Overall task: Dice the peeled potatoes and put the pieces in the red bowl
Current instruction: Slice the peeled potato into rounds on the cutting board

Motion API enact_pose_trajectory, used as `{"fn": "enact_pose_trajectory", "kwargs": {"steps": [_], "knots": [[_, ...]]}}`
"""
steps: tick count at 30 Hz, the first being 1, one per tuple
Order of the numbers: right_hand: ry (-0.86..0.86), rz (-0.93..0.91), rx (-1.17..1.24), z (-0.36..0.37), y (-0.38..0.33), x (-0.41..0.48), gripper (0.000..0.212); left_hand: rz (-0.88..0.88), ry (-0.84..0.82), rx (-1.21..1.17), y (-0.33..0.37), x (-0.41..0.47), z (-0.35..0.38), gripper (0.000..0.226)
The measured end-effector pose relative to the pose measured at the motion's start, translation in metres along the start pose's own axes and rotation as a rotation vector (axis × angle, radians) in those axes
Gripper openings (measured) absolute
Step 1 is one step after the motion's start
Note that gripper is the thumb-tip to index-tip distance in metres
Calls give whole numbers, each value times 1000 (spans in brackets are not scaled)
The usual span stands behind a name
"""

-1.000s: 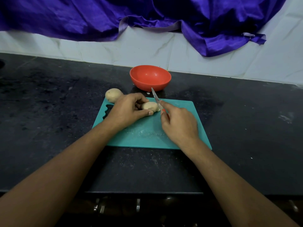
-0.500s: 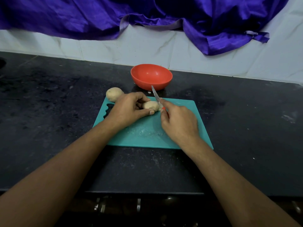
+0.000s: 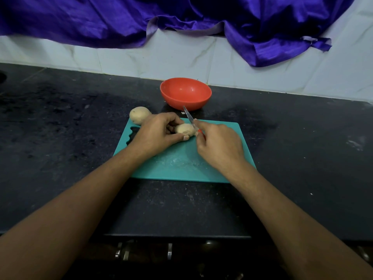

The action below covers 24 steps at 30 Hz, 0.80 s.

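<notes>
Behind, white marble-veined wall tiles (image 3: 181,55) with thin grout lines. Above them, a draped shiny purple cloth (image 3: 101,19), folds hanging lowest at the right. Below, a dark speckled stone table (image 3: 60,122), scuffed with pale dusty marks. Under its front edge, a dark cabinet front (image 3: 201,263) with metal handles (image 3: 169,253). Dim, bluish light, with a soft sheen on the stone.

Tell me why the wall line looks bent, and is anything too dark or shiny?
Head view: the wide lens seems to bow the wall and counter edge. The light is dim, and the space under the counter sinks into shadow. Small glare spots sit inside the bowl. The knife and held potato look sharp.
</notes>
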State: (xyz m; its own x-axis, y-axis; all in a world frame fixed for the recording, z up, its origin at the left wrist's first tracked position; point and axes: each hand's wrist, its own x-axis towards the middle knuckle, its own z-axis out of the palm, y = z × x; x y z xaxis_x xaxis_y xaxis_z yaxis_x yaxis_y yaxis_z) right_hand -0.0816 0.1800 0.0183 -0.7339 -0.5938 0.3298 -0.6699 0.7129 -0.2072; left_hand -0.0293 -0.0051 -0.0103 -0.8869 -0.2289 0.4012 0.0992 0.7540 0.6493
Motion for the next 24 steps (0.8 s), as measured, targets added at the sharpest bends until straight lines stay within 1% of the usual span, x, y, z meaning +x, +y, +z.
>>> {"fn": "enact_pose_trajectory", "kwargs": {"steps": [10,17,21,24], "knots": [[-31,-41,-104,-1,-1,-13,44,-10,-6,-9,1,0,-1,33],[-124,-64,-197,-10,-3,-18,37,-23,-8,-14,2,0,-1,31],[-135,-68,-181,-10,0,-18,38,-32,-8,-19,3,-1,-2,32],[-143,-6,-91,-12,8,-21,41,-44,-12,-29,2,-1,-1,34]]}}
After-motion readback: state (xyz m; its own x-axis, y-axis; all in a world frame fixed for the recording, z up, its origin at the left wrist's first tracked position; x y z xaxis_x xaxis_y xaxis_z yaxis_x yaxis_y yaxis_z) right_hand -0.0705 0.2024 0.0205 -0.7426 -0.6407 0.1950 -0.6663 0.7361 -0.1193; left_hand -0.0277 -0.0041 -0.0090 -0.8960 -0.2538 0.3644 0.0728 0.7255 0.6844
